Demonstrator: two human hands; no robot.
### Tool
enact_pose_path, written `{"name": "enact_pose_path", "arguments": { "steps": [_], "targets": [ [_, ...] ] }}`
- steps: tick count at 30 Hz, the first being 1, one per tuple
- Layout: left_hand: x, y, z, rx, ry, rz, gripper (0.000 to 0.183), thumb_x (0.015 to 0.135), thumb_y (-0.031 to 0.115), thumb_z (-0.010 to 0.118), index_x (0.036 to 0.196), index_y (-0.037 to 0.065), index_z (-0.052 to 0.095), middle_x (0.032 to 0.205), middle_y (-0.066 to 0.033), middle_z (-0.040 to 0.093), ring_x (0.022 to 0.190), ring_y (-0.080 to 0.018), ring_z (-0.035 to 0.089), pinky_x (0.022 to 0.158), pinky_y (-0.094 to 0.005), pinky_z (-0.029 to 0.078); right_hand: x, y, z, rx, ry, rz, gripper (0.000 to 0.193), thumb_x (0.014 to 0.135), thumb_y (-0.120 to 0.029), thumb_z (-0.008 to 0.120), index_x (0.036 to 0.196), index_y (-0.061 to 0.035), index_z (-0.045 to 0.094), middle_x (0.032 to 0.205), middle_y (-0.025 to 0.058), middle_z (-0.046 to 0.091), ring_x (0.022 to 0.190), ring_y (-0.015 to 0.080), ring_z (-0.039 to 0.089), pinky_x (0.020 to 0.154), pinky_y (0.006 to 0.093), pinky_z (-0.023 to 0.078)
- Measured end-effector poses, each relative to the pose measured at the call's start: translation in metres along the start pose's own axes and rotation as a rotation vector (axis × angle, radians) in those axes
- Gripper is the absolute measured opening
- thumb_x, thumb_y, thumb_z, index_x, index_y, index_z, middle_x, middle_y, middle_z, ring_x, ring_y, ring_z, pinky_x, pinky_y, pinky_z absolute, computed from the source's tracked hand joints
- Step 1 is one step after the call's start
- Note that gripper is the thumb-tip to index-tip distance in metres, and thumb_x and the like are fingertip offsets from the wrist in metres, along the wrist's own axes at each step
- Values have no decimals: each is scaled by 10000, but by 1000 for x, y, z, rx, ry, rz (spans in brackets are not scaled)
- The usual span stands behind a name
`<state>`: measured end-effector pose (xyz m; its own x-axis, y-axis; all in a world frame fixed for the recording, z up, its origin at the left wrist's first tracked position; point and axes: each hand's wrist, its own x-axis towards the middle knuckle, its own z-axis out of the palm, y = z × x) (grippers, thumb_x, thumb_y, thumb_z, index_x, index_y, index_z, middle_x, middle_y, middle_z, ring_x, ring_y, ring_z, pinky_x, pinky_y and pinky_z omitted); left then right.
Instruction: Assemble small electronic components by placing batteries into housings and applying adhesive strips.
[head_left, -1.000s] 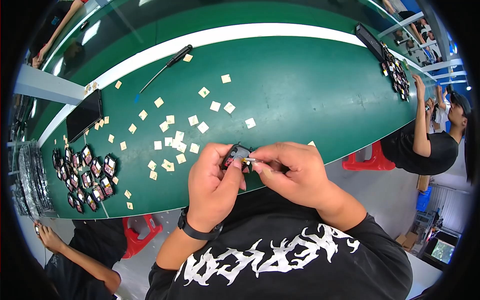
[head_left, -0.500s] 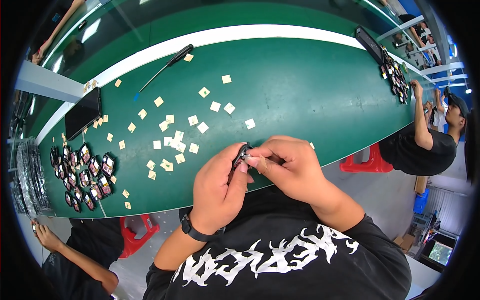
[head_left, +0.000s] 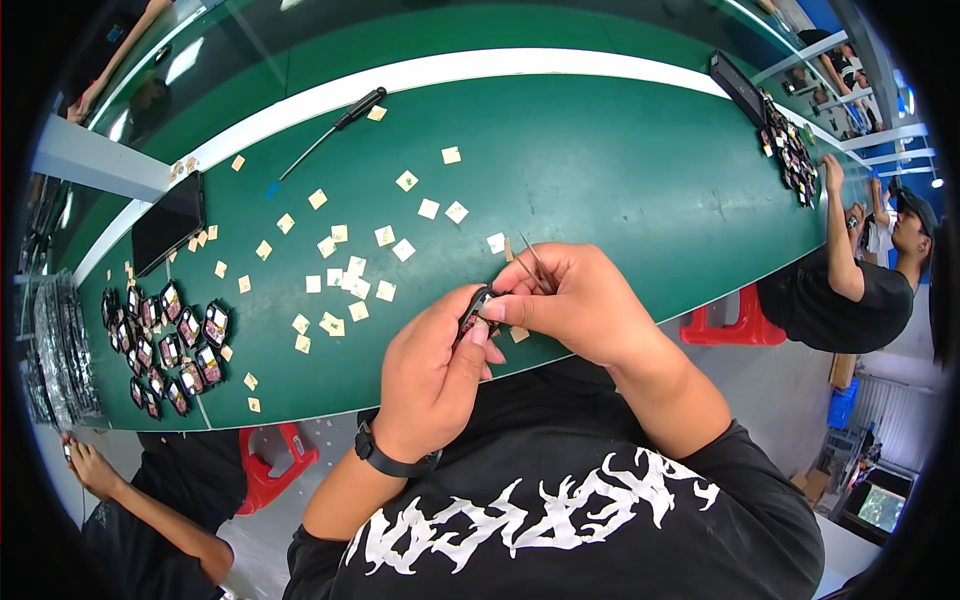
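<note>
Both hands are drawing closer together than half a second ago, the right hand [head_left: 585, 305] now overlapping the left hand [head_left: 435, 375] above the near edge of the green surface [head_left: 640, 190]. Between them, a small dark component [head_left: 476, 308] is sitting pinched in the left grip, thumb pressing on it, while the right grip is closing around thin metal tweezers [head_left: 537, 263] whose tips are pointing up and away from the person. Just beyond the hands, small cream paper squares [head_left: 352, 275] are lying scattered over the surface. Farther left, a cluster of similar dark components [head_left: 165, 345] is resting beside a black tray [head_left: 168, 222]. A black-handled screwdriver [head_left: 335, 130] is lying near the white stripe. At right, another person [head_left: 850, 290] in black is working beside more components [head_left: 790, 160].
</note>
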<state>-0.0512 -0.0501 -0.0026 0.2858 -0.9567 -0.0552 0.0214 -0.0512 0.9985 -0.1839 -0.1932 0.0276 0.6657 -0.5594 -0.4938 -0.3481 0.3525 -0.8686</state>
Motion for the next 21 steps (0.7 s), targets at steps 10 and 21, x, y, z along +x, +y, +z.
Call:
{"name": "enact_pose_path", "arguments": {
  "steps": [10,21],
  "targets": [
    [1,6,-3,-324,33,-131,355,1027,43,497,1367,-51,537,998,-77,651,753,-104,629,639,-231,513,-5,3,-10,113,-129,-60,172,989,-150,691,1032,16,700,846,14,673,720,43,573,623,203,448],
    [-6,-7,1,-131,10,36,442,957,-60,462,1396,-71,512,1040,-134,642,779,-134,633,653,-243,507,-20,5,-44,14,38,-100,186,985,-173,694,1057,-4,722,862,-21,667,761,35,564,671,199,442]
  ]
}}
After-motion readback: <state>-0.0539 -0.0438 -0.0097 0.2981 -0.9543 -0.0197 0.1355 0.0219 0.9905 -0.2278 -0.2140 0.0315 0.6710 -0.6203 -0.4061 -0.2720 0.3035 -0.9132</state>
